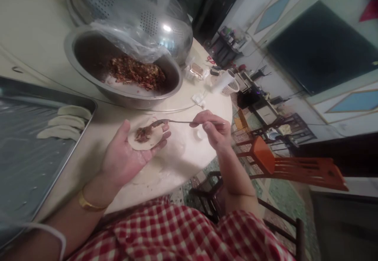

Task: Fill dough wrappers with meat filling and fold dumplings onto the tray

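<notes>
On the palm and fingers of my left hand rests a round dumpling wrapper. The palm faces up and the thumb stands along the wrapper's edge. A small heap of brown chopped filling lies on the wrapper. My right hand is closed around the handle of a metal spoon, whose bowl end is over the wrapper with filling on it. Behind both hands stands a metal basin holding more of the chopped filling, partly covered by a clear plastic bag.
At left, a metal tray holds several folded dumplings. A large perforated steel lid sits behind the basin. A white cup and small packets stand near the round table's far edge. An orange chair is at right.
</notes>
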Tool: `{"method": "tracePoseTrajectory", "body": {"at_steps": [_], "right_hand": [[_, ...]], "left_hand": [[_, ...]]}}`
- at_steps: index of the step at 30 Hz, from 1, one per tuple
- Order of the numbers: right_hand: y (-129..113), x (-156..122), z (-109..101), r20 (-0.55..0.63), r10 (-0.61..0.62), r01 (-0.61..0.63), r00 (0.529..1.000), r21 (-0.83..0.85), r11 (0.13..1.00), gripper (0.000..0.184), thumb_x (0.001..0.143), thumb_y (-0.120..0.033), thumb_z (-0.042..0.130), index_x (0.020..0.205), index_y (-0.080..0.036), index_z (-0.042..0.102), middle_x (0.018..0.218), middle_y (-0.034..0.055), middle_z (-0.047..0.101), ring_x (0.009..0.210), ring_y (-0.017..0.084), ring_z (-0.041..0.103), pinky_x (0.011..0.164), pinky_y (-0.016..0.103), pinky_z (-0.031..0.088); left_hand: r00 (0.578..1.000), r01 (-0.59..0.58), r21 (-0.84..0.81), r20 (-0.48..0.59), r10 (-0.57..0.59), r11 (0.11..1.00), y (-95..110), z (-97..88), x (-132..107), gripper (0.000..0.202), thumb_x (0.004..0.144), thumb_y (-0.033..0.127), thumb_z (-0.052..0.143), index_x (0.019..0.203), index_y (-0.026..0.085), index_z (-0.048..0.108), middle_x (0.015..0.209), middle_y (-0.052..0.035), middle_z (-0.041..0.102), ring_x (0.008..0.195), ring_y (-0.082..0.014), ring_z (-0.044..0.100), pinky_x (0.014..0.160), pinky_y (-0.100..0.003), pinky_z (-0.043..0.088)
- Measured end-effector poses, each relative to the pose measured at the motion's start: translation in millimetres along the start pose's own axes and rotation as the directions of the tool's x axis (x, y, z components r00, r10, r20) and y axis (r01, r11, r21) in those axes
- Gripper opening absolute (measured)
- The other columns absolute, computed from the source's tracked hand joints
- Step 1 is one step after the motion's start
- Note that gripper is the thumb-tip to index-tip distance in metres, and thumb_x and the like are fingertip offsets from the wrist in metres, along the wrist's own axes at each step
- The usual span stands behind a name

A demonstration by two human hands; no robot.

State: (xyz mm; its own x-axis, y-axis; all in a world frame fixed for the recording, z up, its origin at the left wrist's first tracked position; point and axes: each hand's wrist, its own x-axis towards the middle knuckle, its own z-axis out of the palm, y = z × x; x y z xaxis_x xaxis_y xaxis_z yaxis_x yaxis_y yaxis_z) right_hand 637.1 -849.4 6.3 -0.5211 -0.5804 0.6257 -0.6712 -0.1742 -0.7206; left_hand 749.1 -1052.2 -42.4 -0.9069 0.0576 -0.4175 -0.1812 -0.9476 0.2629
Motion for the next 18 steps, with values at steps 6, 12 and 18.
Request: {"method": "tracePoseTrajectory", "body": {"at_steps": [6, 12, 18], "right_hand": [[-3.5, -11.1, 20.4, -0.081, -0.011, -0.006, 0.997, -0.201, 0.980, 0.018, 0.101, -0.031, 0.058, 0.107, -0.028, 0.075, 0.082, 0.0008, 0.078, 0.082, 0.015, 0.071, 0.072, 0.033, 0.059], [-7.6, -10.8, 16.5, -0.139, -0.054, 0.019, 0.989, -0.245, 0.969, 0.018, 0.102, -0.027, 0.057, 0.107, -0.027, 0.074, 0.083, 0.0006, 0.077, 0.080, 0.014, 0.072, 0.071, 0.031, 0.058], [-9.3, -9.0, 22.3, -0.134, -0.114, 0.054, 0.984, -0.385, 0.921, 0.017, 0.102, -0.026, 0.055, 0.105, -0.024, 0.071, 0.080, 0.0015, 0.077, 0.077, 0.014, 0.070, 0.069, 0.032, 0.058]], "left_hand": [[1.000, -0.010, -0.002, -0.029, 0.010, 1.000, -1.6, -1.0, 0.4, 0.063, 0.103, 0.053, 0.030, 0.136, 0.008, 0.058, 0.131, -0.0197, 0.069, 0.122, -0.0354, 0.066, 0.090, -0.041, 0.062], [0.999, -0.038, 0.007, 0.021, 0.038, 0.999, -1.9, -0.5, 0.5, 0.065, 0.103, 0.052, 0.031, 0.142, 0.004, 0.052, 0.133, -0.0245, 0.066, 0.123, -0.0351, 0.066, 0.090, -0.042, 0.063], [0.999, -0.040, 0.000, 0.019, 0.040, 0.999, -2.3, -1.1, 1.1, 0.067, 0.103, 0.052, 0.030, 0.146, 0.004, 0.048, 0.133, -0.0260, 0.065, 0.123, -0.0349, 0.066, 0.089, -0.042, 0.063]]}}
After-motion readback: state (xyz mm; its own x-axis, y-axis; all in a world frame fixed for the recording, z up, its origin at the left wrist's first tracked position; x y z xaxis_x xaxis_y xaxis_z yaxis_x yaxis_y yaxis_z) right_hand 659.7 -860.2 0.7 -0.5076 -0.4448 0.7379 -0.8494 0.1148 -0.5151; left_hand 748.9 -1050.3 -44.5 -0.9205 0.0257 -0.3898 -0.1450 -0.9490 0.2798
